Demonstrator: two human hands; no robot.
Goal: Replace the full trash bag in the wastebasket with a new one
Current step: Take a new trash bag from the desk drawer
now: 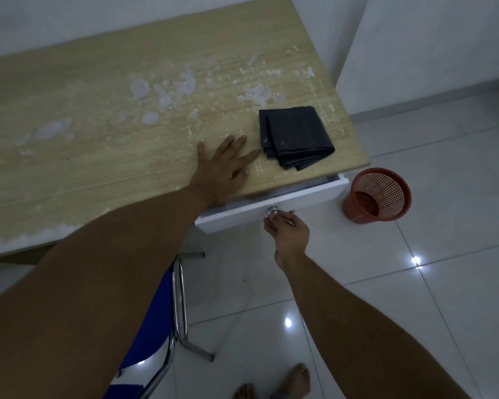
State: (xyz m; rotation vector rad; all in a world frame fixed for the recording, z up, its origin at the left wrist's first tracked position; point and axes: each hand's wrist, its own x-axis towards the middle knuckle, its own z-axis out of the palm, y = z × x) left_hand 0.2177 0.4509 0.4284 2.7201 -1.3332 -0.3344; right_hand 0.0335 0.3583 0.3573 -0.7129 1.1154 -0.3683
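A folded black trash bag [296, 141] lies on the wooden desk [104, 131] near its right front corner. My left hand [226, 168] rests flat on the desk just left of the bag, fingers straight. My right hand [285, 227] pinches the small metal knob [272, 210] of the white drawer [294, 201], which stands slightly out from under the desktop. An orange mesh wastebasket [376, 197] stands on the floor to the right of the desk, with no bag in it.
A blue chair with a chrome frame [177, 300] stands under the desk's front edge by my left arm. White glossy floor tiles [415, 298] spread to the right. My bare feet [288, 381] show at the bottom. White walls close in behind the desk.
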